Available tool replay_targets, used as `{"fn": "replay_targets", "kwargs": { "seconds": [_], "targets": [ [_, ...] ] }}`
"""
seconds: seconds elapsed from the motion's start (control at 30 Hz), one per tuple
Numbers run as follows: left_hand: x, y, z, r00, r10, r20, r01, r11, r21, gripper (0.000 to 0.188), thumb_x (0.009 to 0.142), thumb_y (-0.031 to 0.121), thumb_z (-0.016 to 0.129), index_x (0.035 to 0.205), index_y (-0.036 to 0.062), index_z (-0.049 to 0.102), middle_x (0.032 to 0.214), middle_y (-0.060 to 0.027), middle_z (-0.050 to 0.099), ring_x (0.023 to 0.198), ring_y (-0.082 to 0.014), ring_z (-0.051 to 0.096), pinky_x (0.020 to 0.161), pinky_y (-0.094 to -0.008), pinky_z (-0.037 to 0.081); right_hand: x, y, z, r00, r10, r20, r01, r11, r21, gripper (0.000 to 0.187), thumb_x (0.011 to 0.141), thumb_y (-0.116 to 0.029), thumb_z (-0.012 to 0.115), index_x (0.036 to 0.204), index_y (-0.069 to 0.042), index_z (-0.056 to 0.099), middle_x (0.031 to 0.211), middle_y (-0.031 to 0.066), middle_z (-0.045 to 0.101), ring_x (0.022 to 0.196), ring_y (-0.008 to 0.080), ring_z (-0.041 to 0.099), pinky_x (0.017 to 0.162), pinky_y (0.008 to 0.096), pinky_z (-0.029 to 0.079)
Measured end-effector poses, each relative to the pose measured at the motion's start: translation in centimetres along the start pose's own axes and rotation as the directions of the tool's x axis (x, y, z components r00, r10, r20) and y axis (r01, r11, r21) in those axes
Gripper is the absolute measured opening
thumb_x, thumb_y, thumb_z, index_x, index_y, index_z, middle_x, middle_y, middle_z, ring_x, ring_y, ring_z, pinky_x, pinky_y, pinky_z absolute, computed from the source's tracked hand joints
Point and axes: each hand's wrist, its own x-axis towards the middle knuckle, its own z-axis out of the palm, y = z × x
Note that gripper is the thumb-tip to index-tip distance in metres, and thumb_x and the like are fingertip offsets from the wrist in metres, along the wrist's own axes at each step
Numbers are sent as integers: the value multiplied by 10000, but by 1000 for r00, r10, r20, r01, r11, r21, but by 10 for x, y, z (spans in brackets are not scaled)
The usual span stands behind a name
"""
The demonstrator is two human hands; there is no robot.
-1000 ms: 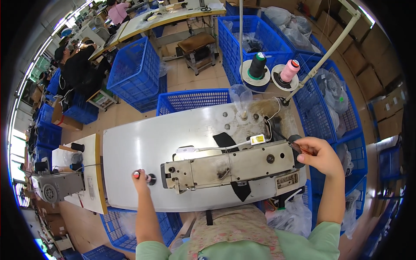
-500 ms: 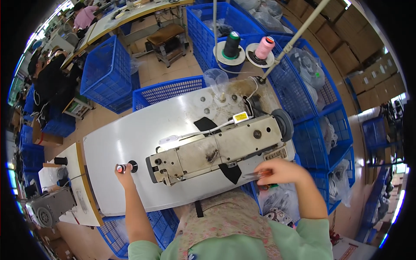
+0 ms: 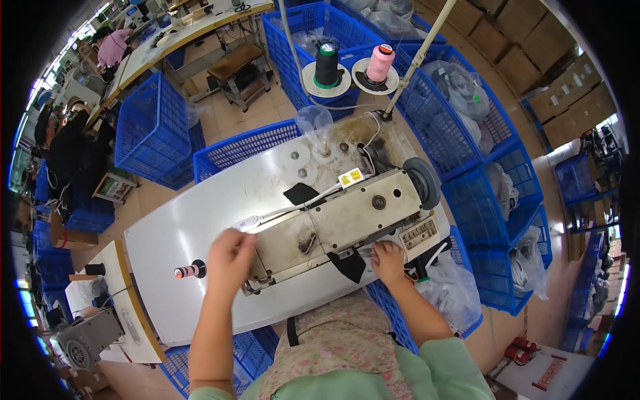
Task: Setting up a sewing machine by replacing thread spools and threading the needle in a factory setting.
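A cream sewing machine stands on a pale worktable. My left hand is at the machine's left end, fingers curled and slightly blurred; anything between them is too small to make out. To its left is a small thread spool with an orange tip and a dark base. My right hand is closed at the machine's near side, beside a black fabric piece; what its fingers hold is hidden. Another black fabric piece lies behind the machine.
Green-and-black and pink thread cones stand on a rack behind the table. Blue crates holding plastic bags line the right side. A wooden stool and a person in black are farther off.
My left hand has let go of the small spool and moved right to the machine. My right hand has moved left to the machine's edge; the orange-handled tool it held no longer shows.
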Motion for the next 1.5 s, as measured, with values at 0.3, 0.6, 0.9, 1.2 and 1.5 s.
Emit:
{"fn": "replay_targets", "kwargs": {
  "seconds": [0.3,0.6,0.9,1.2,1.5],
  "targets": [
    [47,64,62,884,-160,439,70,974,216,332,778,322,628,726,-5,652,606,-132,597,523,-251,549,527,-362,431,-2,-11,-78,986,-117,122,82,963,257,473,660,-122,665,1113,-64,541,1136,119,510,1069,304,465,884,415,389],
    [58,106,69,936,-91,339,202,929,-309,53,772,54,642,743,13,626,689,-3,580,583,-47,488,520,-207,385,76,-84,-197,937,-149,317,-222,447,867,279,867,-177,532,1099,-28,571,1086,108,557,906,238,561,728,320,463],
    [48,155,70,866,194,461,-107,972,-209,84,758,118,673,770,44,636,655,-56,568,468,-153,494,437,-268,383,166,-82,-221,806,-272,526,-588,-475,655,287,950,-295,386,970,-42,521,914,87,576,792,165,545,541,257,404],
    [131,158,117,806,250,537,-239,967,-91,102,793,100,615,779,-1,625,744,-103,608,681,-206,582,612,-287,450,164,-12,-243,965,-101,243,-253,-619,743,343,937,-292,409,972,11,566,597,75,512,585,188,512,499,277,398],
    [279,101,289,494,508,705,-861,173,478,323,770,143,524,1073,42,566,1118,-97,565,1064,-242,504,851,-372,430,134,8,-242,967,30,254,-187,-592,784,377,926,-286,444,962,67,569,662,110,546,596,166,521,540,260,404]
  ]
}}
